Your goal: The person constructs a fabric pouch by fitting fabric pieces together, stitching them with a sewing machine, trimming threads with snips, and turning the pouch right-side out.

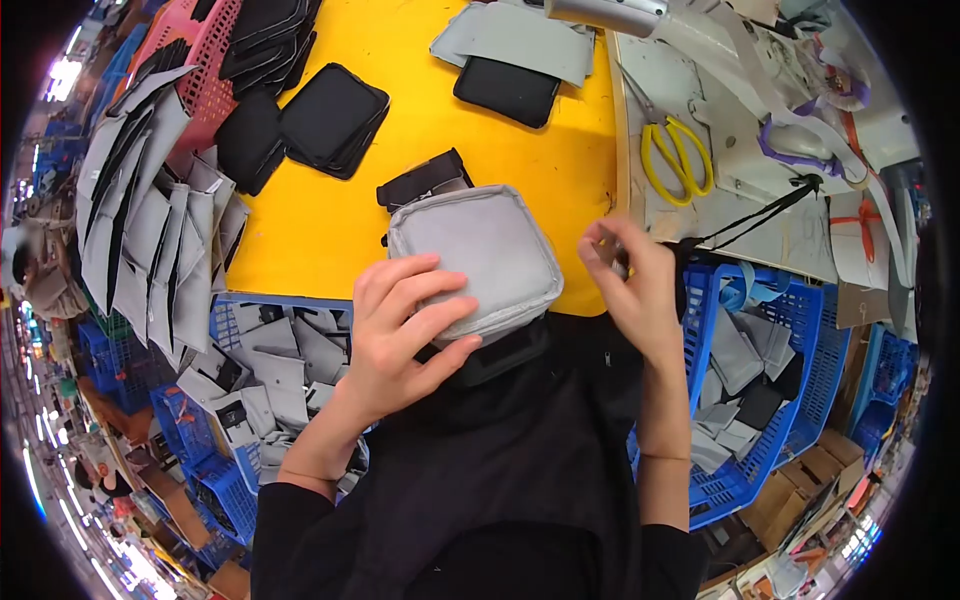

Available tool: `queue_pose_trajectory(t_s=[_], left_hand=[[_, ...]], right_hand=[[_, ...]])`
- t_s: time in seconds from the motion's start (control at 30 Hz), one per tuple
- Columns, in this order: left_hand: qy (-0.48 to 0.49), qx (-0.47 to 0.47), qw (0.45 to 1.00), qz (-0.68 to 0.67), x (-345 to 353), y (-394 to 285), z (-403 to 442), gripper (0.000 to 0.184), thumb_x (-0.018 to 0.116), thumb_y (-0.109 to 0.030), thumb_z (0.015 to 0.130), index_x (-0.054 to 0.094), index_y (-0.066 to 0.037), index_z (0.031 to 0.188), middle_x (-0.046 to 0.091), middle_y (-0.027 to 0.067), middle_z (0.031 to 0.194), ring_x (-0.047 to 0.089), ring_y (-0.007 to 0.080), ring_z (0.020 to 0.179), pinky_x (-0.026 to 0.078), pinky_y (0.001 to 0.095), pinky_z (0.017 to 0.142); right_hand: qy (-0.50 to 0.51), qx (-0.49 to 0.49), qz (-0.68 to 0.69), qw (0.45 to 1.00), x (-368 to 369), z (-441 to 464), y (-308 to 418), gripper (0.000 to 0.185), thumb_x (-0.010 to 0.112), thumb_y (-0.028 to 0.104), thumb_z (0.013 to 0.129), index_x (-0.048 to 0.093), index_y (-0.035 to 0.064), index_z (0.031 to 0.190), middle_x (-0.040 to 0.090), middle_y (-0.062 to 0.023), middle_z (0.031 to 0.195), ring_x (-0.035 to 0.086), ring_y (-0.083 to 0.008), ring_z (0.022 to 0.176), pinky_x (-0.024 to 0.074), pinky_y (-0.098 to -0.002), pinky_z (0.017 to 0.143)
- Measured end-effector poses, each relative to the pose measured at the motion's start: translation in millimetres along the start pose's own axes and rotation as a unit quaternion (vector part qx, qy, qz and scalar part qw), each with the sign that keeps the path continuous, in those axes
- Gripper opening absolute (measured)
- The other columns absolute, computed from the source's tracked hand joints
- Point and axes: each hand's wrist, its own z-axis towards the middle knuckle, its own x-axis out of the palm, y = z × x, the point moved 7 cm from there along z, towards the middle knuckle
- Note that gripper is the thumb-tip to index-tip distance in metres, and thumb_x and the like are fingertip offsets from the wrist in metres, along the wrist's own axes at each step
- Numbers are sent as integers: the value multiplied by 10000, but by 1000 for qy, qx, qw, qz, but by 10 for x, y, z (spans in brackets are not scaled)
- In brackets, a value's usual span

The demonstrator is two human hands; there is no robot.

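A boxy grey fabric case [485,250] with piped edges sits at the near edge of the yellow tabletop, its flat grey face up. A black flap or strap piece [425,180] sticks out behind it. My left hand [405,325] holds the case from the left, fingers over the grey face and thumb along the near side. To the right of the case, apart from it, is my right hand [635,280]. Its thumb and fingertips are pinched together; a small dark thing shows inside the curled fingers, too hidden to name.
Black padded panels [335,118] and grey panels [525,40] lie on the yellow table [300,235]. Yellow-handled scissors [675,160] rest on the sewing machine bed at right. Grey pieces hang at left [150,220]. Blue baskets [700,370] flank my lap.
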Motion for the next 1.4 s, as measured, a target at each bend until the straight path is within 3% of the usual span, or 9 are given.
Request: queue_pose_trajectory(t_s=[0.17, 0.3, 0.47, 0.6, 0.7, 0.83, 0.93, 1.2, 1.4], left_hand=[[12, -4, 999, 43, 135, 54, 32, 243, 754, -114, 763, 709, -91, 1001, 666, 53, 1119, 558, 301, 1150, 377, 473, 1020], [-32, -81, 995, -38, 313, 444, 10, 235, 761, -122, 768, 712, -85, 995, 660, 54, 1120, 558, 303, 1139, 394, 447, 999], [-50, -145, 983, -97, 382, 548, 58, 222, 774, -118, 758, 721, -63, 966, 661, 69, 1095, 554, 294, 1135, 413, 411, 991], [-34, -148, 981, -118, 408, 545, 90, 228, 786, -118, 742, 729, -58, 955, 664, 75, 1077, 552, 279, 1139, 420, 398, 987], [-20, -146, 981, -128, 425, 604, 86, 228, 809, -170, 740, 736, -71, 932, 663, 63, 1083, 546, 276, 1141, 414, 404, 980], [-3, -86, 991, -104, 473, 620, 117, 239, 816, -190, 740, 744, -76, 937, 672, 55, 1034, 553, 263, 1116, 416, 414, 971], [-37, -6, 998, -50, 498, 564, 101, 204, 813, -159, 743, 734, -62, 904, 681, 51, 950, 592, 252, 1017, 464, 392, 882], [-73, -22, 993, -93, 476, 528, 184, 144, 805, -72, 744, 704, -30, 838, 646, 64, 795, 586, 231, 752, 466, 312, 631], [-66, -74, 984, -145, 430, 473, 234, 113, 793, -76, 765, 715, -24, 827, 635, 63, 761, 568, 214, 734, 457, 311, 642]], right_hand=[[56, -124, -14, 991, 151, -91, 261, 178, 685, 4, 846, 662, 28, 1021, 626, -77, 825, 596, -173, 694, 476, -272, 638], [94, -157, -63, 981, 332, -41, 161, 225, 699, -9, 808, 661, 35, 1025, 633, -90, 836, 621, -215, 715, 493, -299, 638], [101, -103, -22, 989, 451, -19, 204, 251, 704, -14, 795, 663, 26, 1039, 640, -91, 849, 636, -218, 753, 501, -316, 645], [59, -111, -76, 989, 373, 11, 307, 260, 744, 26, 781, 675, 32, 1031, 647, -85, 860, 636, -237, 756, 502, -322, 643], [-18, -219, -193, 956, 340, -52, 380, 267, 787, 84, 753, 692, 48, 1000, 651, -63, 861, 615, -230, 708, 493, -322, 621], [-19, -262, -240, 935, 403, -125, 441, 274, 812, 117, 726, 708, 68, 975, 657, -42, 864, 601, -210, 682, 478, -317, 596], [-14, -271, -244, 931, 429, -125, 405, 269, 811, 108, 725, 713, 71, 973, 660, -35, 865, 601, -201, 680, 467, -313, 583], [-30, -281, -240, 929, 378, -153, 395, 276, 814, 89, 713, 717, 73, 971, 662, -43, 869, 597, -202, 662, 454, -309, 561], [-5, -287, -254, 924, 290, -156, 520, 284, 816, 79, 710, 717, 64, 975, 664, -54, 877, 596, -202, 661, 451, -305, 551]])
